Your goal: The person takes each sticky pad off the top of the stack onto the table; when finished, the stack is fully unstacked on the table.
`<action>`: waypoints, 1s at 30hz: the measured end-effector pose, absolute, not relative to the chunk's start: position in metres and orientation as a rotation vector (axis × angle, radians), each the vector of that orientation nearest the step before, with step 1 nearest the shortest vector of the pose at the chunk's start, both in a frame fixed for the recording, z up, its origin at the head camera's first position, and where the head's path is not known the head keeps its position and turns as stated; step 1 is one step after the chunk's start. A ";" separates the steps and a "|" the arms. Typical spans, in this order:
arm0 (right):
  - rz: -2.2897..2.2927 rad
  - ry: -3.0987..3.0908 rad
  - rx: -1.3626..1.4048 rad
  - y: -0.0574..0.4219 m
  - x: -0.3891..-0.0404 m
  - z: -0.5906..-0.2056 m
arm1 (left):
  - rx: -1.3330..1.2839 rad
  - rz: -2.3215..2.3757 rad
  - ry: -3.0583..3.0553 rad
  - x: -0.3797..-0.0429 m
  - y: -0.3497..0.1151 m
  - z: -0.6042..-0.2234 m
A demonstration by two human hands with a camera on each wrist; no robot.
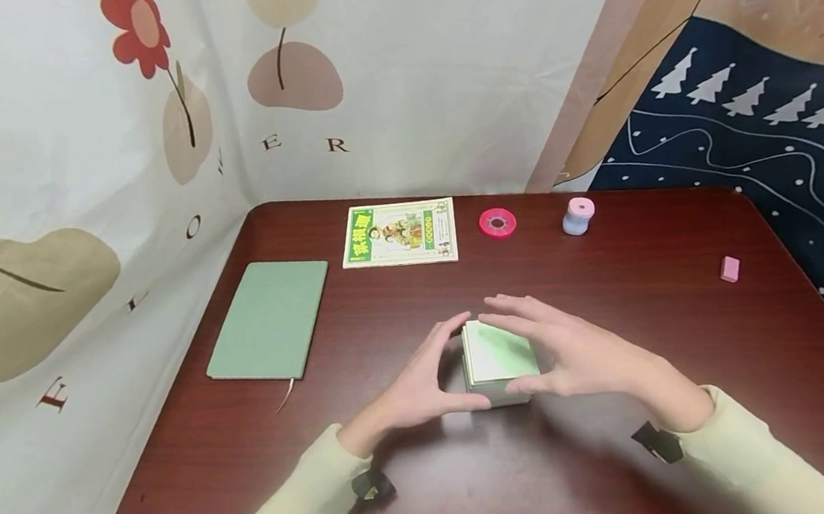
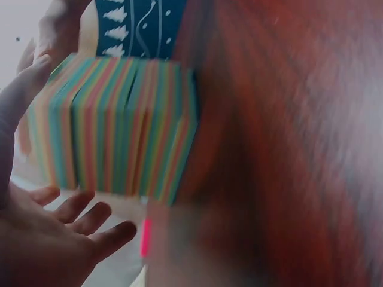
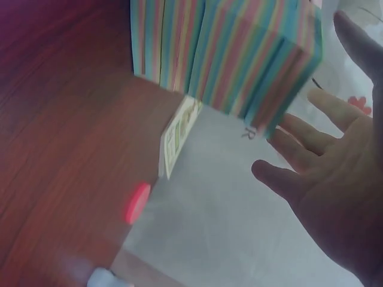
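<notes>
A stack of colored paper (image 1: pixel 499 352) is set on the dark red table (image 1: pixel 388 318), near the middle. It is shaped like a block, and a pale green and white sheet is seen on top. Pink, yellow, blue and green stripes are shown along its sides in the wrist views.

The stack is placed between two hands. The left hand (image 1: pixel 425 381) is held at its left side, with thumb and fingers spread apart. The right hand (image 1: pixel 568 351) is held at its right side in the same way, and part of the top is hidden by it. The fingers are not curled tight around the paper. Whether the stack is touched by any fingertip cannot be told.

Farther back, a green and yellow booklet (image 1: pixel 400 233) is laid flat, and a bright pink ring (image 1: pixel 486 225) is placed to its right. A pink and pale blue spool (image 1: pixel 577 218) is stood upright beyond the ring. A small pink block (image 1: pixel 730 269) is found near the right edge. On the left, a green notebook (image 1: pixel 271 322) is laid closed.
</notes>
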State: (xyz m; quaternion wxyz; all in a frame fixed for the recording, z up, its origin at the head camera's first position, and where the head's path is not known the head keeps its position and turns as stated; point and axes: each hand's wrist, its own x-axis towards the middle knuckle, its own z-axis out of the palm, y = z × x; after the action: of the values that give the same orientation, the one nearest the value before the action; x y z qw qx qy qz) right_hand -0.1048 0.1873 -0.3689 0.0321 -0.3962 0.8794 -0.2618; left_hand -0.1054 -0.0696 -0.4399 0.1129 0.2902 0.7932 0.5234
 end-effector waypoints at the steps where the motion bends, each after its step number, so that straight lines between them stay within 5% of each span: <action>1: -0.800 2.702 -1.235 0.185 -0.105 -0.370 | 0.842 1.546 2.323 -0.105 -0.066 -0.441; 30: -0.763 2.729 -1.206 0.189 -0.120 -0.357 | 0.764 1.715 2.249 -0.107 -0.053 -0.449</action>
State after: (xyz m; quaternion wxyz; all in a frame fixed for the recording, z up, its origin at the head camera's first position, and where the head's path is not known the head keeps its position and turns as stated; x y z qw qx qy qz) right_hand -0.1196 0.1892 -0.3572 0.0307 -0.3914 0.8857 -0.2476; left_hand -0.1075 -0.0534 -0.4494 0.1059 0.2594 0.7633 0.5822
